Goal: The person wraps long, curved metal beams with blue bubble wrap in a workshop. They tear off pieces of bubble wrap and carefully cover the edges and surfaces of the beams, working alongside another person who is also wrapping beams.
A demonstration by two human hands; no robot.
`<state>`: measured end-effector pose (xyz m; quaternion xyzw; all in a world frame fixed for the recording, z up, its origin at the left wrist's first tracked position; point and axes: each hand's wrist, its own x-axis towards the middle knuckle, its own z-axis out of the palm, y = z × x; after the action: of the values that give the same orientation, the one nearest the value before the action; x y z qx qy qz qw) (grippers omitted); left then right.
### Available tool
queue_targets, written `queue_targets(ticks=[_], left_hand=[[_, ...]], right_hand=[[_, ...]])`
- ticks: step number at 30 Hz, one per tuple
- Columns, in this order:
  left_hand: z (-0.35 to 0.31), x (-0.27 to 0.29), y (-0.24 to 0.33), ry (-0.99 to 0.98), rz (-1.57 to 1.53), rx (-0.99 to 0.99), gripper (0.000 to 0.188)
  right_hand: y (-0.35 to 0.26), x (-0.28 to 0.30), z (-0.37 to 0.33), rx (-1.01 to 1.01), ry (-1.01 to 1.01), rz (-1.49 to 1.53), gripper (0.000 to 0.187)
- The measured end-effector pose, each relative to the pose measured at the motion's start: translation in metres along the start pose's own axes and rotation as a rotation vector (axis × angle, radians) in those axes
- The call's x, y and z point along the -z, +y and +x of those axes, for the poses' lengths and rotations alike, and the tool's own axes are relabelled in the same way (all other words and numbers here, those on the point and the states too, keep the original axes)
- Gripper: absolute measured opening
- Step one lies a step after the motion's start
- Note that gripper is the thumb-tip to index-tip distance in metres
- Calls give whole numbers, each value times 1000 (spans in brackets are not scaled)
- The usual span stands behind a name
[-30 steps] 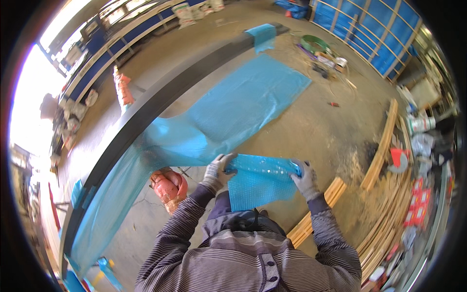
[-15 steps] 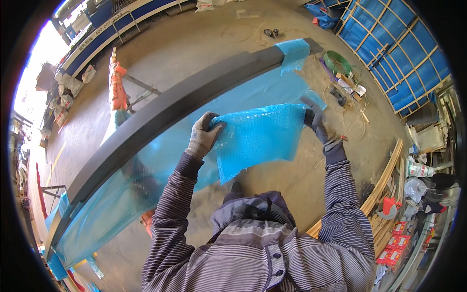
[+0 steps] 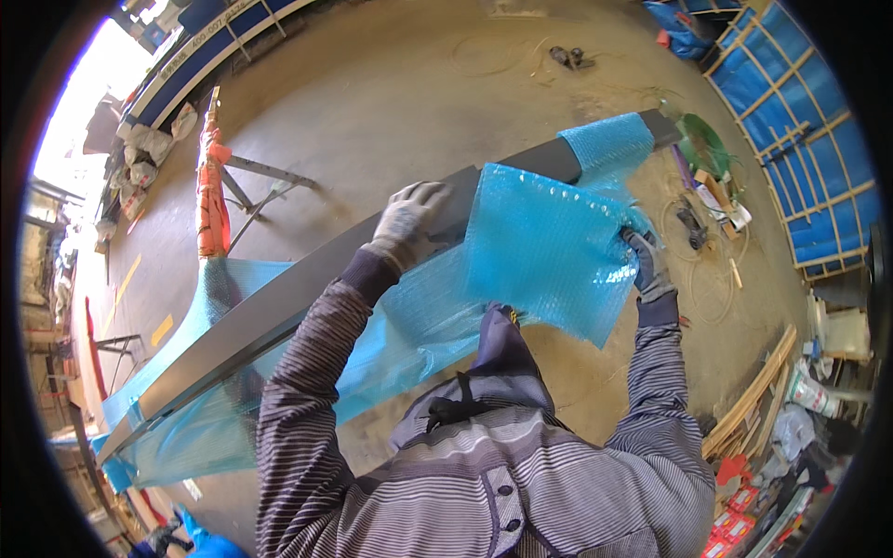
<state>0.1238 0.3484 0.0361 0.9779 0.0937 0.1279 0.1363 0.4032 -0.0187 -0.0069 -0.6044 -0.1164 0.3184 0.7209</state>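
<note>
A long dark grey bar (image 3: pixel 353 240) runs slantwise from lower left to upper right. My left hand (image 3: pixel 409 223), in a light work glove, lies over the bar with its fingers stretched out. Just right of its fingertips hangs a loose piece of blue bubble wrap (image 3: pixel 544 246), its upper edge over the bar. My right hand (image 3: pixel 648 260), also gloved, is closed on the right side of this piece. Another band of bubble wrap (image 3: pixel 609 147) goes round the bar near its far right end. A long sheet of blue wrap (image 3: pixel 400 312) is spread beneath the bar.
An upright wrapped in orange (image 3: pixel 212 205) stands at left, with a metal stand (image 3: pixel 260 181) beside it. Wooden strips (image 3: pixel 749 395) and red boxes (image 3: pixel 732 521) lie at lower right. Green strapping (image 3: pixel 704 147) and cartons (image 3: pixel 721 197) are on the floor at right.
My left hand has let go of the bubble wrap piece and moved up onto the bar. The piece has shifted right and up against the bar, with my right hand still holding it.
</note>
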Motion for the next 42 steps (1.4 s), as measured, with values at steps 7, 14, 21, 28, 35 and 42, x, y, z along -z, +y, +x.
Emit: queue_targets(ticks=[7,14,21,28,35,42], left_hand=[[134,-52,0,-622,303,-364,76],[166,-56,-1,-868,250,-336,51],[165,-44,-9,-748,72,-294,37],[159,-38,-7,-702,75,-246,30],[165,-27,-5,-748,102,-212,32],[164,-26,-8,-728,72,-213,37]], right_hand=[[-3,28,186,-231,-8,-270,31],[-38,24,247,-390,-32,-237,34],[-22,-14,253,-625,-10,-92,30],[29,-81,237,-565,-190,-101,20],[36,-107,248,-368,-400,-297,22],[59,-183,208,-537,-371,-49,29]])
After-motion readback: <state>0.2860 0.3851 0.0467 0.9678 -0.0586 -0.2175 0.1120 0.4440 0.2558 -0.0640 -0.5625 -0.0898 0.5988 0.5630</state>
